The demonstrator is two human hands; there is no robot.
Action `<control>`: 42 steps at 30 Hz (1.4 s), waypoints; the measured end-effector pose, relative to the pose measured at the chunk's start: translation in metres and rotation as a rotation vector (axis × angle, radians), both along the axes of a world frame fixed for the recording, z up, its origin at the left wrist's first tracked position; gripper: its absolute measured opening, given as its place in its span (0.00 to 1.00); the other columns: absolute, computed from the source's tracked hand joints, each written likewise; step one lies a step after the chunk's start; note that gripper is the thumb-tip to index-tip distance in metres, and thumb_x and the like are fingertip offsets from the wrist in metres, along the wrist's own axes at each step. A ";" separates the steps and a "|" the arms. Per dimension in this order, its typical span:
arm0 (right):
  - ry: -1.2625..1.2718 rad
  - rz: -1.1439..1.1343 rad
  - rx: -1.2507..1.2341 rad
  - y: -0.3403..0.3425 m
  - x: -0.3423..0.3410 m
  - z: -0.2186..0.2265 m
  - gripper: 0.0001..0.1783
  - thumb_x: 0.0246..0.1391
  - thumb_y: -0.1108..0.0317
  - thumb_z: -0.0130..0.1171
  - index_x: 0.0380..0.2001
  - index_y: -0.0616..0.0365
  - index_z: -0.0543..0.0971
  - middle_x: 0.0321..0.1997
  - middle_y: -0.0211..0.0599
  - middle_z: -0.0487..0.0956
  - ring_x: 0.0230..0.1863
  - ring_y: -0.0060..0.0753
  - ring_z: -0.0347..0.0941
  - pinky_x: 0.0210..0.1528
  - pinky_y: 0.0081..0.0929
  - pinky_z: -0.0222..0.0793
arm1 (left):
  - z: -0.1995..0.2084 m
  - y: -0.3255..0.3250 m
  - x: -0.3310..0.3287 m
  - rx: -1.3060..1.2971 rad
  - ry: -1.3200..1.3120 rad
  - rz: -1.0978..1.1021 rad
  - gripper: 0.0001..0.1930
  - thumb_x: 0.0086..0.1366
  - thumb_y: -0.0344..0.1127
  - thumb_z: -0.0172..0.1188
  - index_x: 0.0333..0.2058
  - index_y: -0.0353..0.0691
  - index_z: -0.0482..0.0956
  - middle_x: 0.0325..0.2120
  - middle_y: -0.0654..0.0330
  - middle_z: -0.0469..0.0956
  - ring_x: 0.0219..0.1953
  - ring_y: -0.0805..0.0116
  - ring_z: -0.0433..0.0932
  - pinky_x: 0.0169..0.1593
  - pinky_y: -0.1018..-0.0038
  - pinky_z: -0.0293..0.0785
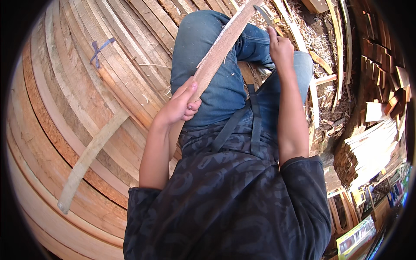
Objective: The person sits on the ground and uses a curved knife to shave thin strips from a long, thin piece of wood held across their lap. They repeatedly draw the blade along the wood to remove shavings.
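Note:
My left hand [180, 103] is closed around a long wooden board [212, 65], which slants up across my left thigh. Along its upper left edge the board shows a pale, rough strip. My right hand [281, 50] grips a knife [262, 15] with a dark, curved blade. The blade's tip lies close to the board's far end; whether it touches the wood I cannot tell. My fingers hide most of the knife's handle.
I sit on stacked planks [56, 99]. A pale curved stick [91, 160] lies on them at left, meeting a brown rod [125, 99] near a blue strip [97, 52]. Wood shavings [303, 39] cover the ground ahead. Cut wood pieces [381, 73] are piled at right.

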State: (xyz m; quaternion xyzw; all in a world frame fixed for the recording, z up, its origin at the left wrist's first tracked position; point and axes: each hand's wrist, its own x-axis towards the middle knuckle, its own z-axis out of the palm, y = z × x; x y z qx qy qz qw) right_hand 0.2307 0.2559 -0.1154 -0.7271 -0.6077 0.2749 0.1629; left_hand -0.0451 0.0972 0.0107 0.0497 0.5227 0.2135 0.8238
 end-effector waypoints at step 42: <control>0.062 0.407 0.085 -0.072 -0.036 0.054 0.18 0.60 0.51 0.57 0.30 0.56 0.73 0.21 0.46 0.78 0.27 0.54 0.77 0.27 0.46 0.71 | -0.001 -0.002 0.005 0.007 0.050 0.017 0.27 0.75 0.55 0.39 0.67 0.55 0.52 0.18 0.71 0.56 0.14 0.86 0.48 0.16 0.87 0.45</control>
